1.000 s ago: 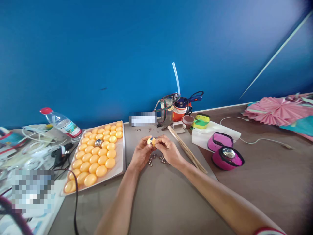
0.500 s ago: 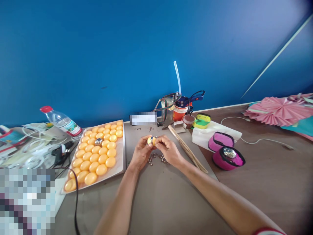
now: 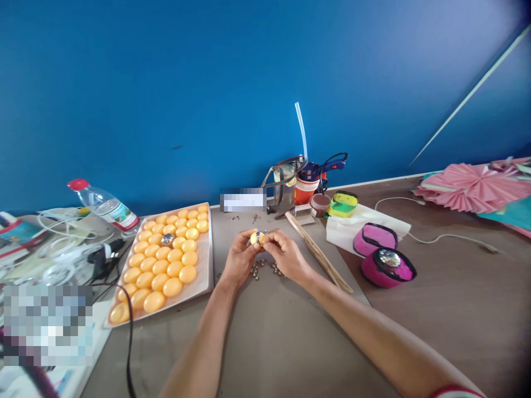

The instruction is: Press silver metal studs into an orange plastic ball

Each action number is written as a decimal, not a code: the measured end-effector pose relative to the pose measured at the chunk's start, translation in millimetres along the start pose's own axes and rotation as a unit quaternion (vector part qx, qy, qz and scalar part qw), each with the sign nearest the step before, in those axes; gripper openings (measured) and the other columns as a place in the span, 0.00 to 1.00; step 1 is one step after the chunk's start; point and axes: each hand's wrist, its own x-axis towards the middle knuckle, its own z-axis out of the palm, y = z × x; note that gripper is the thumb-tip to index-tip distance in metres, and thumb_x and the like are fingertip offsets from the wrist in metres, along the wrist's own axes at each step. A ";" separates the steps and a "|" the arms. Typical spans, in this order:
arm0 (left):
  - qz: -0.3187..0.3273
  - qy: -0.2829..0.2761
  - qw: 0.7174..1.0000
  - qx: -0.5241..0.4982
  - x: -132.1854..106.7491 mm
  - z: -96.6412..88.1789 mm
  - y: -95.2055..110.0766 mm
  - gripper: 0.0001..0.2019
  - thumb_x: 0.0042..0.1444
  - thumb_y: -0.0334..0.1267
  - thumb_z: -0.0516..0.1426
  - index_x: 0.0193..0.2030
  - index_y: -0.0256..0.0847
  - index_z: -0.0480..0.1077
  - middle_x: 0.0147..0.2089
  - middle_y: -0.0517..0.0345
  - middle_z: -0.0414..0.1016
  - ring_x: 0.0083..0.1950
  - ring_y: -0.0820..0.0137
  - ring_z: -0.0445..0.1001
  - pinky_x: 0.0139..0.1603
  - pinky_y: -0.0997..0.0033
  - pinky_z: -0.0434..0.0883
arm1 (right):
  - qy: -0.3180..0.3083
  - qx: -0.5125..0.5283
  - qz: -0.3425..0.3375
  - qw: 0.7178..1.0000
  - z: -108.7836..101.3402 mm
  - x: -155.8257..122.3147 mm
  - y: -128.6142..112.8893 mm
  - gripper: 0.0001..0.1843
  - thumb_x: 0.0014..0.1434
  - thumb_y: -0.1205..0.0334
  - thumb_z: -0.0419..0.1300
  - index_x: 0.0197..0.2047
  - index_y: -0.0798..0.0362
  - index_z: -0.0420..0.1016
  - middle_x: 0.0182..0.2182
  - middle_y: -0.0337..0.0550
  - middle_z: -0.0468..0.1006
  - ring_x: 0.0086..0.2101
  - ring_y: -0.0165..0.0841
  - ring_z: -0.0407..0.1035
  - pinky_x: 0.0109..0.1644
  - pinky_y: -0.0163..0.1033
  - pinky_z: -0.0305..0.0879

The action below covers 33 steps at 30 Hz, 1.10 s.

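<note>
A person's left hand (image 3: 240, 260) and right hand (image 3: 288, 257) pinch a silver-dotted yellow ball (image 3: 257, 238), partly hiding it, over a gray mat (image 3: 286, 337); a blue wall (image 3: 207, 99) stands far behind, while a pixelated patch (image 3: 47, 326) obscures the near left.

The brown table (image 3: 440, 304) is carrying a grey mat (image 3: 282, 342), a cable (image 3: 433, 241), white paper (image 3: 342, 232) and a magenta band (image 3: 385, 276); on the mat, a tray (image 3: 203, 265), shiny bits (image 3: 255, 272) and sticks (image 3: 319, 254) are lying.
</note>
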 end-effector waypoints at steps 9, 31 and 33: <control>0.018 0.028 0.997 0.068 0.8 -4.3 -7.1 0.18 0.44 0.35 0.64 0.43 0.41 0.68 0.40 0.59 0.70 0.38 0.73 0.70 0.42 0.70 0.68 | 0.026 -0.026 0.028 0.999 2.8 -0.6 2.1 0.06 0.53 0.62 0.53 0.28 0.53 0.68 0.28 0.40 0.71 0.32 0.32 0.66 0.38 0.37 0.61; -0.035 0.016 0.996 -0.082 0.3 -3.3 -3.3 0.16 0.48 0.34 0.62 0.45 0.43 0.70 0.42 0.58 0.73 0.37 0.75 0.71 0.43 0.70 0.68 | 0.060 0.045 0.075 0.994 -6.5 10.1 11.3 0.07 0.53 0.59 0.54 0.32 0.54 0.68 0.23 0.36 0.68 0.24 0.29 0.63 0.30 0.35 0.59; -0.041 0.017 0.994 -0.097 0.8 -5.9 -0.2 0.17 0.49 0.35 0.61 0.47 0.44 0.69 0.42 0.57 0.73 0.36 0.75 0.72 0.42 0.70 0.68 | 0.028 -0.092 0.039 0.995 -11.6 11.4 15.6 0.06 0.52 0.64 0.54 0.34 0.55 0.71 0.31 0.42 0.72 0.32 0.31 0.66 0.38 0.37 0.60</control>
